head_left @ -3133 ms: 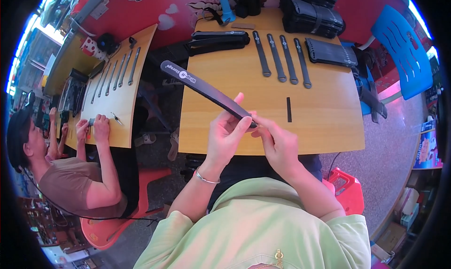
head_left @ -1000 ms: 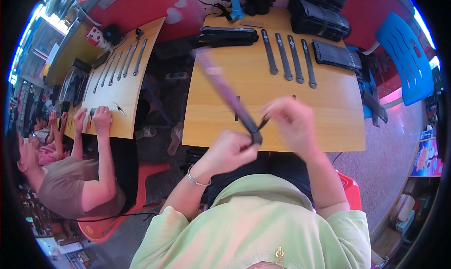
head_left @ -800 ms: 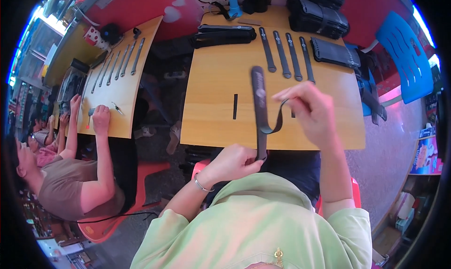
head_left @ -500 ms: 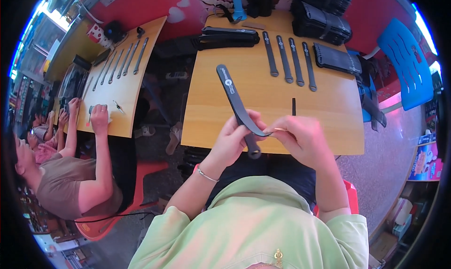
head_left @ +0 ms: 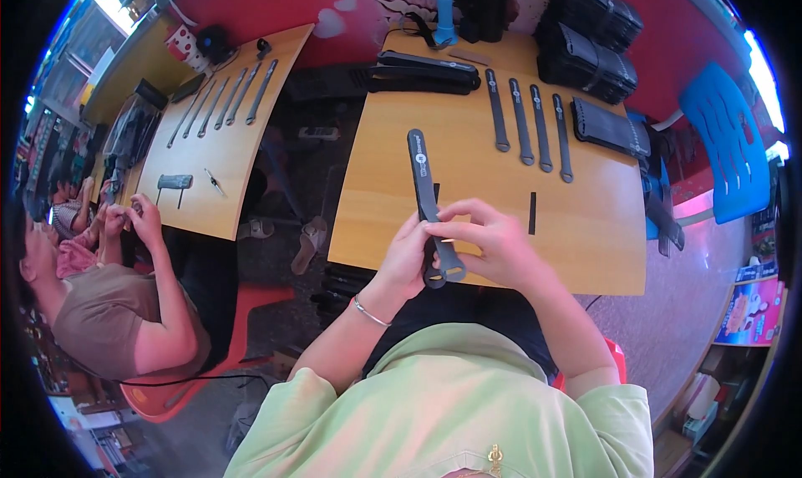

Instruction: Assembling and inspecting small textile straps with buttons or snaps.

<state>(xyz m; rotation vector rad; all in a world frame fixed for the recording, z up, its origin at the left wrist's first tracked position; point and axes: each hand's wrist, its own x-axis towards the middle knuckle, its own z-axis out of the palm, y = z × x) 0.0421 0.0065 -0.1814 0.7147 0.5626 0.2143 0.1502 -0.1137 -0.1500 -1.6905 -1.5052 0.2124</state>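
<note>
A flat black strap (head_left: 423, 177) with pale print points away from me over the table's near edge. My left hand (head_left: 407, 259) is closed round its lower part. Beneath it, a second dark strap end with a rounded tip (head_left: 433, 279) hangs from the same grip. My right hand (head_left: 497, 242) is closed on the strap's near end, index finger on top and thumb close to its ring-shaped tip (head_left: 452, 272). Beyond my right hand a short black strip (head_left: 532, 213) lies on the table. Several finished-looking straps (head_left: 541, 131) lie side by side farther back.
The wooden table (head_left: 376, 160) also bears a pile of black straps (head_left: 424, 73), a flat black bundle (head_left: 611, 127), stacked black bundles (head_left: 589, 60) and a blue fan (head_left: 445, 18). A blue chair (head_left: 727, 144) stands right. At left, a person (head_left: 125, 319) works at another table (head_left: 213, 165).
My right hand has moved left onto the strap, whose ring-shaped end now shows between my hands. The strap stands more upright in view. The neighbour's hands have drawn back toward their table's near edge.
</note>
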